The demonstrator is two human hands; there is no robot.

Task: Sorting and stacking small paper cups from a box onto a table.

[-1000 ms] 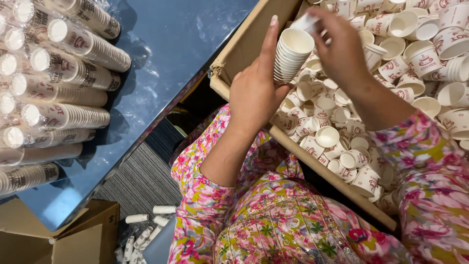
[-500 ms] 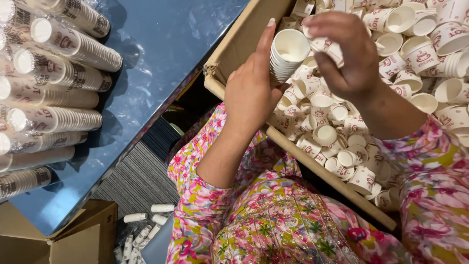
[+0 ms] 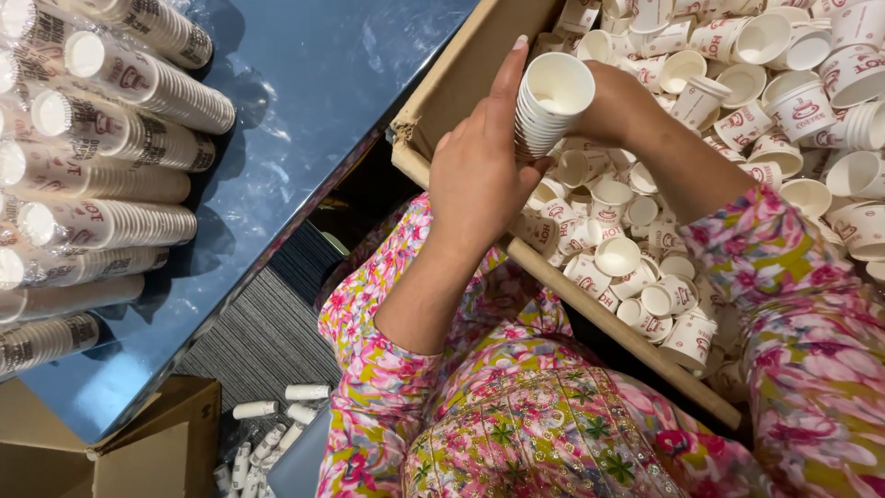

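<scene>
Over the near corner of the cardboard box point(image 3: 452, 88), the left hand point(image 3: 479, 175) holds a short stack of nested white paper cups point(image 3: 546, 106), mouth towards the camera, fingers wrapped round its side with the index finger stretched up along the wall. The right hand point(image 3: 613, 106) sits behind the stack, mostly hidden by it; whether its fingers grip the cups or only steady them I cannot tell.

Judging by look, the stack is very light and thin-walled: it would crush or go oval under a hard squeeze, and the nested cups could slide apart if tipped mouth-down. The safest hold seems to be a gentle wrap round the middle of the side, with a second support at the base or the rolled rims, which are the stiffest part.

Loose printed cups point(image 3: 737, 83) fill the box in a jumble, some upright, some on their sides, just beside and below the hands, so any move downward meets them. The box wall runs diagonally between the person's floral sleeves point(image 3: 387, 406) and the pile. To the left, well apart, long sleeves of stacked cups in clear wrap point(image 3: 111, 138) lie side by side on a glossy blue surface point(image 3: 313, 101). Below it stands another open carton point(image 3: 120, 452), with small white tubes point(image 3: 267, 410) scattered on the floor.
</scene>
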